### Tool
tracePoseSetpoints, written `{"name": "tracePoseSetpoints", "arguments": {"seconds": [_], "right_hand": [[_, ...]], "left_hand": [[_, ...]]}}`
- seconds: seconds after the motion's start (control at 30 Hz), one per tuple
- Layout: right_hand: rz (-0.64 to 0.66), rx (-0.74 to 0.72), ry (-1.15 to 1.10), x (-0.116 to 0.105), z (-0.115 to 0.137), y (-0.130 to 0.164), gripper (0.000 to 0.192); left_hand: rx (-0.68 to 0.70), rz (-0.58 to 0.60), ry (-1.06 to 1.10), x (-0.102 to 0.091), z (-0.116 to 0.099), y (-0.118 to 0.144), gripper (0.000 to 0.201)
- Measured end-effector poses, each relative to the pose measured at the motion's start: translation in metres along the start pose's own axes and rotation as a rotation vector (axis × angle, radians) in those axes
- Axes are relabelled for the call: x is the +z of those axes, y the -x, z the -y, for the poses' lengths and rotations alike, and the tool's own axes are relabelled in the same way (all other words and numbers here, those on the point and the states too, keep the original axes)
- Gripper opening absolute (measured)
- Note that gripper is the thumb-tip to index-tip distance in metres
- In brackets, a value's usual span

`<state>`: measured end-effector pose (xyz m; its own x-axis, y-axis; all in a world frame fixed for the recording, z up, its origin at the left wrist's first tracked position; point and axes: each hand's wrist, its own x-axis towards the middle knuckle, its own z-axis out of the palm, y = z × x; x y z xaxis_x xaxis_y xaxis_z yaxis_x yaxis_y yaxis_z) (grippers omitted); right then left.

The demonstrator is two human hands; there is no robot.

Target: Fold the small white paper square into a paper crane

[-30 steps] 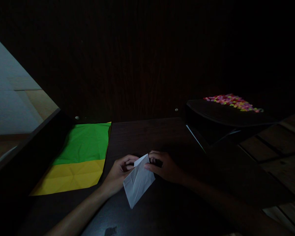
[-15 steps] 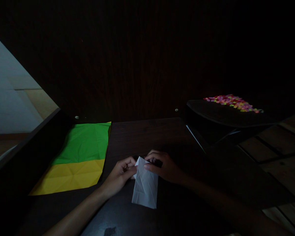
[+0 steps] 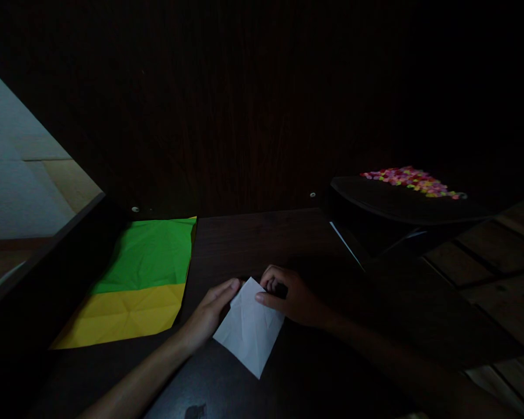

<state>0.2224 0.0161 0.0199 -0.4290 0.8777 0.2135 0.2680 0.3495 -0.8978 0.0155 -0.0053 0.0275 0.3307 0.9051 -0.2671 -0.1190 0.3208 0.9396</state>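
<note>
A folded white paper point(image 3: 250, 331) lies on the dark table point(image 3: 253, 238), shaped like a diamond with one corner pointing toward me. My left hand point(image 3: 209, 314) rests under and against its left edge, fingers stretched along it. My right hand point(image 3: 292, 299) pinches the paper's top right edge between thumb and fingers. The scene is very dim.
A green sheet point(image 3: 151, 253) overlaps a yellow sheet point(image 3: 122, 314) at the left of the table. A dark raised surface point(image 3: 402, 203) at the right carries a scatter of small colourful pieces point(image 3: 413, 180). A dark wall panel stands behind the table.
The white paper has been opened out from a narrow upright shape into a wider diamond lying flatter. My left fingers have straightened along its edge; my right hand stays put.
</note>
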Motion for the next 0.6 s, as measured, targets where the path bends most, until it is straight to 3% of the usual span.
{"name": "tracePoseSetpoints", "arguments": {"seconds": [0.1, 0.27, 0.4, 0.6], "right_hand": [[-0.004, 0.065, -0.016, 0.000, 0.000, 0.000, 0.013], [-0.015, 0.102, -0.085, -0.001, -0.005, -0.001, 0.012], [-0.029, 0.144, -0.122, -0.002, -0.011, -0.003, 0.014], [0.034, 0.201, -0.233, -0.005, -0.014, -0.003, 0.035]], "left_hand": [[-0.002, 0.000, 0.012, -0.001, 0.000, 0.000, 0.036], [-0.055, 0.148, 0.065, -0.004, 0.001, -0.003, 0.042], [-0.055, 0.137, 0.043, -0.006, 0.003, -0.004, 0.049], [-0.044, 0.099, 0.023, -0.006, 0.001, -0.004, 0.050]]}}
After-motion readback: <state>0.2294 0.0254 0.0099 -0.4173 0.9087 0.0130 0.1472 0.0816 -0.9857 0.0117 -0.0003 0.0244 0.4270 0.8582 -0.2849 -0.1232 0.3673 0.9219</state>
